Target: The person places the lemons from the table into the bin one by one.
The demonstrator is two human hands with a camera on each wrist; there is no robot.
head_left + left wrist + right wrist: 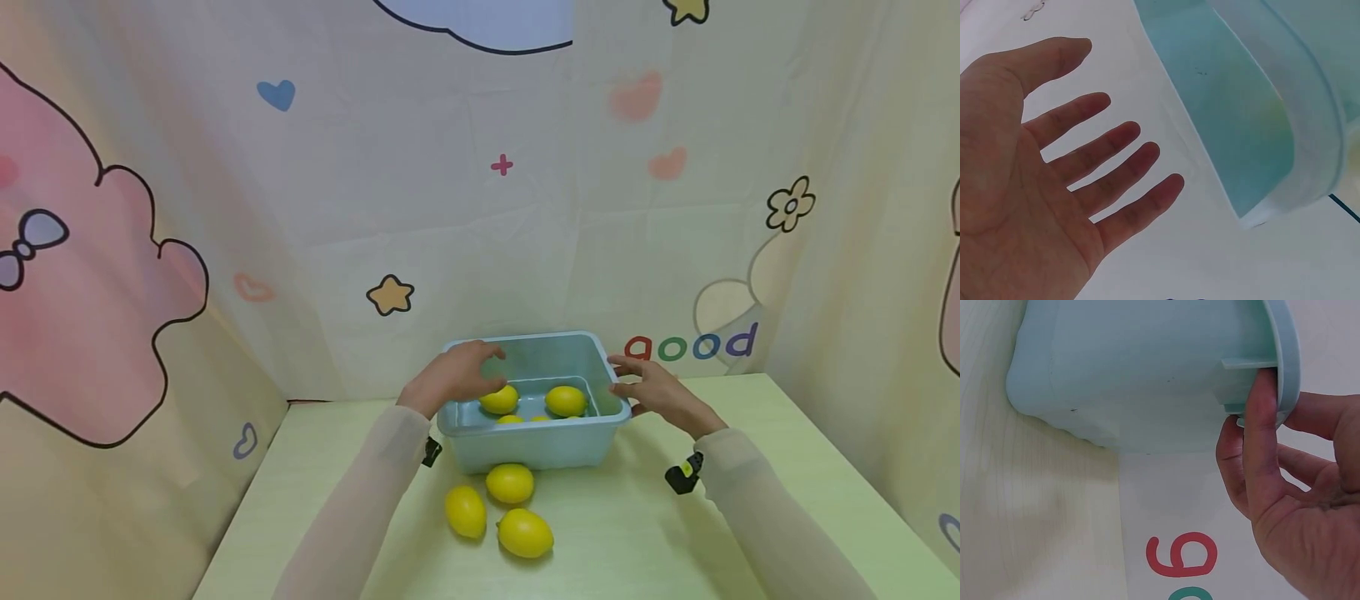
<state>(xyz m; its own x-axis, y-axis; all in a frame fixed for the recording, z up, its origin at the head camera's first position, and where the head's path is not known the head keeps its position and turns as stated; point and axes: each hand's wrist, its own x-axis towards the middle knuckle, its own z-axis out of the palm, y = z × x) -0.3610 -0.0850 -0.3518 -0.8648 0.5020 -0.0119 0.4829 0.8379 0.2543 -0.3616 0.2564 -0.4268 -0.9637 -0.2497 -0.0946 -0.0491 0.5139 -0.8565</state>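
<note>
A light blue plastic bin [532, 446] stands on the table against the back curtain, with several lemons [566, 401] inside; its front wall partly hides some of them. My right hand [660, 397] grips the bin's right rim; in the right wrist view, fingers [1263, 444] hook up beneath the lip. Over the bin's left side, my left hand [461, 372] overlaps the rim in the head view. The left wrist view shows that hand with fingers [1141, 200] spread and apart from the bin wall [1222, 112], holding nothing.
Three lemons lie on the table in front of the bin: one near its front wall [510, 483], a left lemon [466, 512] and a nearer lemon [525, 533]. A printed curtain [450, 208] hangs behind the pale green table [637, 533] and along both sides.
</note>
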